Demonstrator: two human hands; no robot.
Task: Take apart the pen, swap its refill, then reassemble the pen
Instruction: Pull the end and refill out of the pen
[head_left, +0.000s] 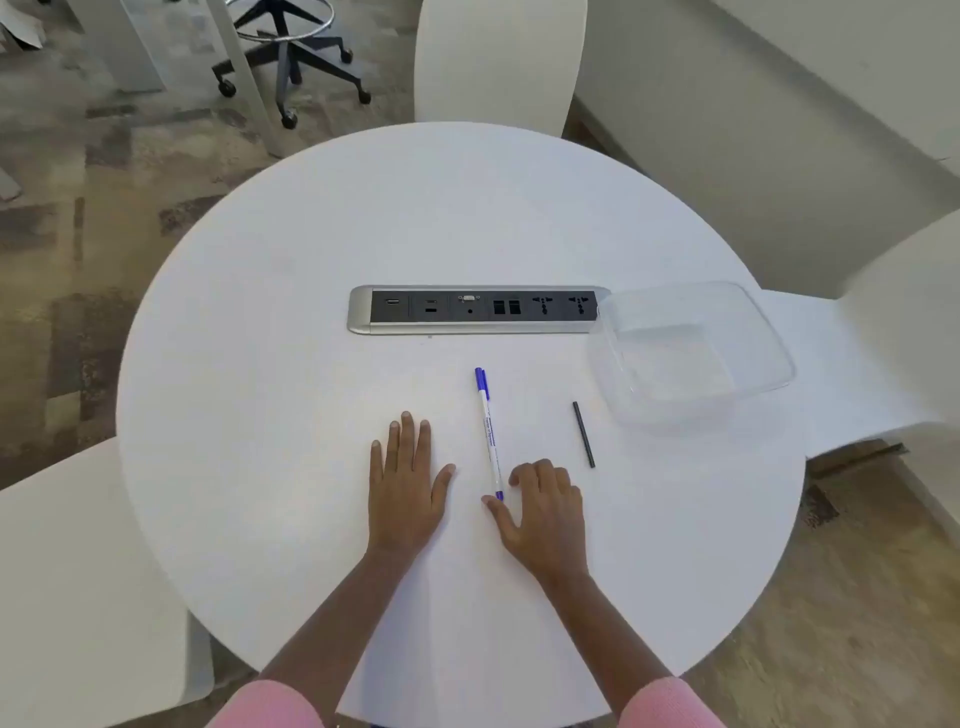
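The white plastic pen with a blue cap (488, 434) lies on the round white table (260, 364). Its long axis runs almost straight away from the person, and its near blue tip is at the thumb of the right hand (545, 514), between thumb and forefinger. That hand is clearly the nearer, with its fingers (540, 470) loosely curled and holding nothing. The left hand (405, 488) lies flat with its fingers straight, apart to the pen's left. The thin black refill stick (584, 434) lies just beyond the right fingers, roughly parallel to the pen.
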